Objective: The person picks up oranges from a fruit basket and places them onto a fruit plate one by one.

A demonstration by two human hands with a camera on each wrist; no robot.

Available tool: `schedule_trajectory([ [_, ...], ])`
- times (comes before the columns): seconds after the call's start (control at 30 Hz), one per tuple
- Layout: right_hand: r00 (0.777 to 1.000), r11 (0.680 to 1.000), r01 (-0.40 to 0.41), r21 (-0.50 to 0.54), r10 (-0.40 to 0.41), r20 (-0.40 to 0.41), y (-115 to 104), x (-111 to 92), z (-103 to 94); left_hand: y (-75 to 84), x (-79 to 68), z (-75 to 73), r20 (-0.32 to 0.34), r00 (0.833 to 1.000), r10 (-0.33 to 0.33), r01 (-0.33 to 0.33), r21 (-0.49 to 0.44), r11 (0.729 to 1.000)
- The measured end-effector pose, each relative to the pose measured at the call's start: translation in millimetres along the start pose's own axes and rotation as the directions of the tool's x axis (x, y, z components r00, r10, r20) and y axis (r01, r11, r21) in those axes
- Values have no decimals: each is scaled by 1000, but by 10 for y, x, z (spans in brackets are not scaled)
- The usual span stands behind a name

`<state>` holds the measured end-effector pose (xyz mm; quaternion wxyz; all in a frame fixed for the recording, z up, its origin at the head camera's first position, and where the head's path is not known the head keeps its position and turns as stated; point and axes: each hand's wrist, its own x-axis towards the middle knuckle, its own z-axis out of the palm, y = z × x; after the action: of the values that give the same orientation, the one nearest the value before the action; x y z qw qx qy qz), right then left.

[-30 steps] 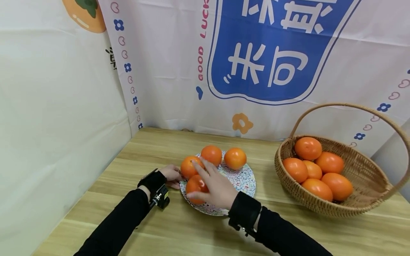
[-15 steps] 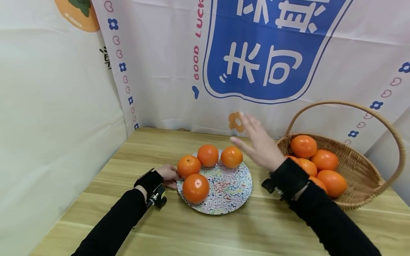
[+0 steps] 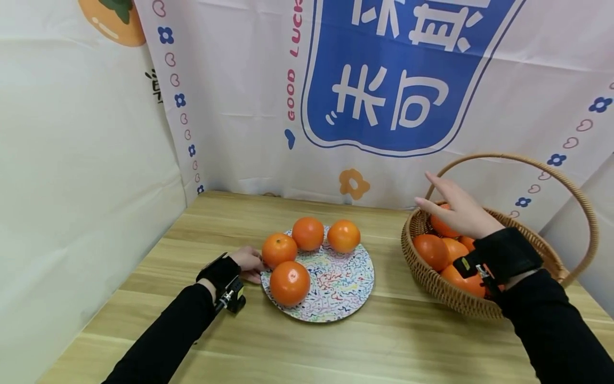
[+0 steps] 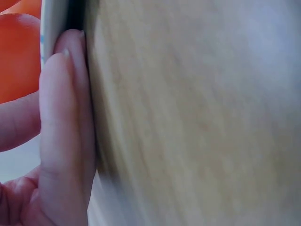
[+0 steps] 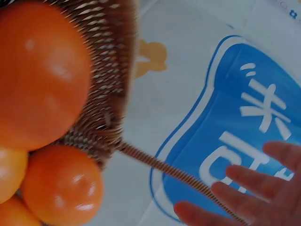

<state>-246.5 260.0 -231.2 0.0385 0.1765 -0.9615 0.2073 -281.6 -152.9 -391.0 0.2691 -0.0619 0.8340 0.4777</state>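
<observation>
A round plate [image 3: 336, 282] with a multicoloured squiggle pattern lies on the table, with several oranges [image 3: 290, 284] along its left and far side. My left hand [image 3: 248, 263] holds the plate at its left rim; in the left wrist view its fingers [image 4: 61, 136] lie along the edge, close beside an orange [image 4: 19, 56]. My right hand [image 3: 462, 210] is over the far left part of a wicker basket [image 3: 410, 250], fingers extended, holding nothing. Several oranges [image 3: 431, 252] lie in the basket, some hidden by the right hand and wrist. In the right wrist view, the fingers [image 5: 244, 197] overlap the basket's handle.
The basket's tall arched handle [image 3: 587, 213] rises above its right side. A printed cloth [image 3: 249, 133] hangs behind the wooden table [image 3: 307, 352], and a pale cloth [image 3: 91, 186] hangs along its left. Table surface lies between the plate and the basket.
My right hand has left the oranges on the plate and moved right to over the basket, its fingers extended. The left hand has stayed at the plate's rim. The head view has shifted slightly.
</observation>
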Motion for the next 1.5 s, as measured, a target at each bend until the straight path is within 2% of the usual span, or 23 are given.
schedule_trajectory([
  [0.2,993,999,-18,28,14,118,232,-75,96,-29,1,3,-7,1000,4,-4,-1,1000],
  [0.3,984,999,35,42,-41,174,306,-75,160,-52,0,3,-21,1000,2,-2,0,1000],
  [0.4,959,993,91,81,-109,260,351,-60,205,-72,1,7,-26,1000,8,-8,-4,1000],
  [0.47,934,988,89,126,-127,334,369,-49,232,-78,1,9,-25,1000,11,-11,-10,1000],
  [0.53,912,991,61,122,-106,396,374,-42,265,-74,-6,10,-21,1000,14,-14,-10,1000],
  [0.6,889,991,-3,132,-58,455,367,-40,306,-68,-14,10,-13,1000,16,-16,-3,1000],
  [0.77,862,990,-130,50,88,499,365,-33,422,-53,-16,12,-19,1000,5,-5,-5,1000],
  [0.87,859,990,-140,-2,122,497,412,-20,492,-45,-6,14,-25,1000,2,-2,-10,1000],
  [1.13,886,997,-75,-36,83,456,468,11,601,-23,-7,5,-13,1000,1,-1,-20,1000],
  [1.5,907,993,9,-121,42,418,457,27,729,4,-17,26,-19,1000,-2,2,-15,1000],
])
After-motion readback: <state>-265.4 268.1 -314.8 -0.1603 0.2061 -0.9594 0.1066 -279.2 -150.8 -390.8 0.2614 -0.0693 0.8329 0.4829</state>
